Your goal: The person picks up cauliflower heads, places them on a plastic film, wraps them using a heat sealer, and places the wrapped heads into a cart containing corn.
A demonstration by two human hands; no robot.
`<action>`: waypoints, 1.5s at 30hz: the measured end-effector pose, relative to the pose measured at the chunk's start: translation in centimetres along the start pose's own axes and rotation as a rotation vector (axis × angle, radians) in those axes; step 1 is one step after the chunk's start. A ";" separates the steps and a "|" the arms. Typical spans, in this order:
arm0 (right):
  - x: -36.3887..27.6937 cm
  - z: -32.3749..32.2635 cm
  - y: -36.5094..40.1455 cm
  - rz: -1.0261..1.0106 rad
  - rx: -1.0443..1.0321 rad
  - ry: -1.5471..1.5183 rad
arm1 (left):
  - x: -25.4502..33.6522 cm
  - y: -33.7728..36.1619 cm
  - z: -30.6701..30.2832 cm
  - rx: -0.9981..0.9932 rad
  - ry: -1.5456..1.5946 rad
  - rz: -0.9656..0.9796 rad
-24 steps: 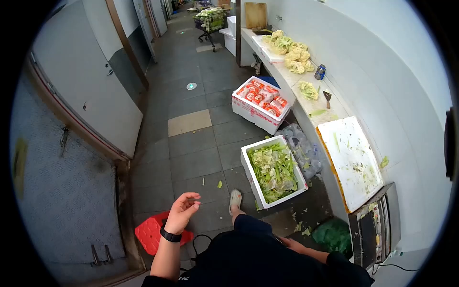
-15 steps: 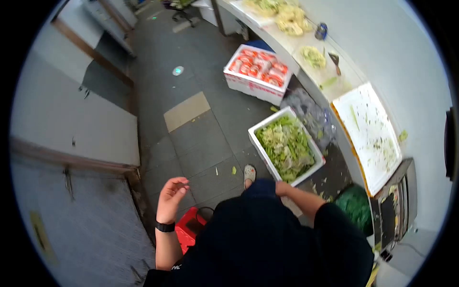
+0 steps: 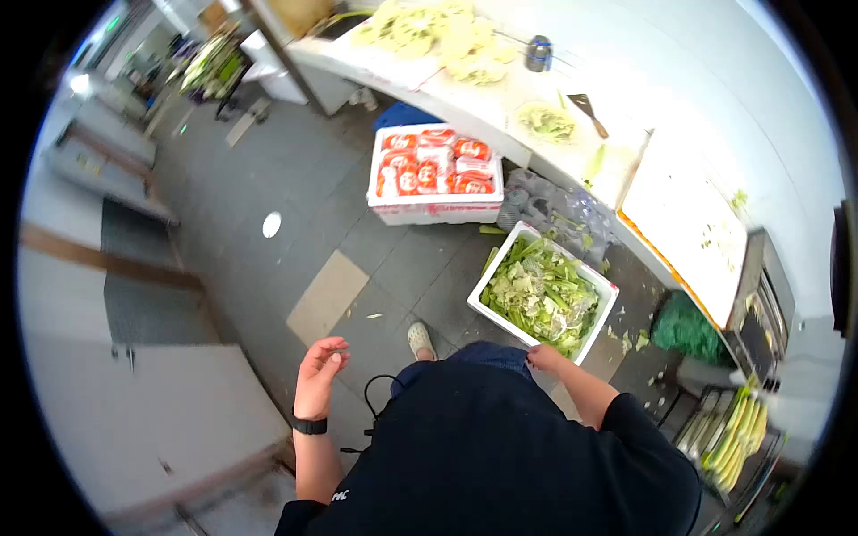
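My left hand point(image 3: 320, 380), with a black band on its wrist, is raised over the floor, its fingers curled towards the thumb; whether something small is between them is too small to tell. Beside my right thigh, my right hand point(image 3: 543, 358) is at the dark blue shorts point(image 3: 492, 355), fingers bent at the cloth and partly hidden. That hand is close to the near edge of a white foam box point(image 3: 609, 299) holding green leaves and stalks point(image 3: 541, 290).
Another foam box point(image 3: 438, 213) holds red-and-white packages. Along the right wall runs a counter point(image 3: 500, 121) with cut leaves, a scraper point(image 3: 588, 114), a dark can point(image 3: 538, 54) and a white board point(image 3: 684, 223). A green bag point(image 3: 688, 329) lies below. A door point(image 3: 179, 402) stands left.
The view has turned and shifted, bringing more of the counter and the far aisle into sight. The red stool is out of view. Both hands keep nearly the same pose.
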State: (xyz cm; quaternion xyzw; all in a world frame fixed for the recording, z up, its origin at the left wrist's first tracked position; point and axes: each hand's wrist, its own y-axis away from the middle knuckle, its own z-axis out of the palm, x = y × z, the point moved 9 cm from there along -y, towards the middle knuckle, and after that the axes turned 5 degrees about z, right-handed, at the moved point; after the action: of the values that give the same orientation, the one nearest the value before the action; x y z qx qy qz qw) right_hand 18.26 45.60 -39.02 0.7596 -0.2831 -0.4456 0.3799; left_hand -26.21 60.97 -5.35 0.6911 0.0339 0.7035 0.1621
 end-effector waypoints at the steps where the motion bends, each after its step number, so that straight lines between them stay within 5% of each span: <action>1: -1.7 -1.1 -0.3 -0.029 0.095 0.059 | 0.9 -2.8 -0.3 -0.045 -0.001 0.005; 3: -6.4 -4.0 0.4 -0.156 0.474 -0.011 | 2.4 -8.8 0.7 -0.176 -0.053 0.005; 9: -22.0 -15.6 3.7 -0.379 0.839 -0.086 | 7.7 -21.5 8.5 -0.666 -0.206 0.054; 11: -22.3 -21.1 -0.4 -0.248 0.823 -0.366 | 8.0 -24.6 11.0 -0.725 -0.189 0.030; 13: -22.6 -26.0 -4.1 -0.289 0.692 -1.015 | 8.5 -27.6 14.2 -0.822 -0.188 0.077; 16: -25.4 -32.4 -9.5 -0.355 0.619 -1.439 | 9.9 -32.1 16.8 -0.847 -0.162 0.001; 21: -29.0 -40.2 -16.7 -0.351 0.664 -1.675 | 13.0 -40.6 19.1 -0.756 -0.184 -0.074; 23: -28.6 -40.7 -19.4 -0.171 0.620 -1.781 | 13.6 -42.9 20.4 -0.761 -0.169 -0.054; 29: -27.8 -43.4 -22.5 -0.188 0.535 -1.849 | 14.1 -50.2 24.0 -0.824 -0.230 -0.124; 31: -26.5 -42.2 -24.2 0.018 0.582 -2.001 | 13.5 -54.2 26.0 -0.893 -0.226 -0.165; 34: -28.3 -42.4 -23.3 0.082 0.646 -1.811 | 13.0 -57.8 28.4 -0.985 -0.260 -0.160; 37: -31.0 -41.4 -23.4 -0.174 0.578 -2.060 | 10.9 -61.0 30.7 -1.141 -0.410 -0.145; 41: -31.7 -43.4 -23.5 -0.587 0.490 -1.923 | 9.7 -63.1 36.0 -1.269 -0.363 -0.083; 43: -29.5 -43.0 -24.3 -0.439 0.727 -2.006 | 12.2 -62.7 38.1 -1.254 -0.283 -0.101; 44: -29.1 -43.5 -23.5 -0.621 0.654 -2.007 | 10.6 -63.0 38.9 -1.324 -0.371 -0.041; 45: -31.0 -42.6 -20.9 -0.445 0.761 -2.093 | 12.1 -62.7 38.0 -1.252 -0.309 -0.205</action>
State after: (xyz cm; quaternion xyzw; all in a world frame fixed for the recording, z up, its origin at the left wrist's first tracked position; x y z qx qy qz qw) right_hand 44.40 94.78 -28.63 0.1134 -0.4373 -0.8042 -0.3863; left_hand 22.60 116.83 -9.17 0.5527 -0.3402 0.4637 0.6032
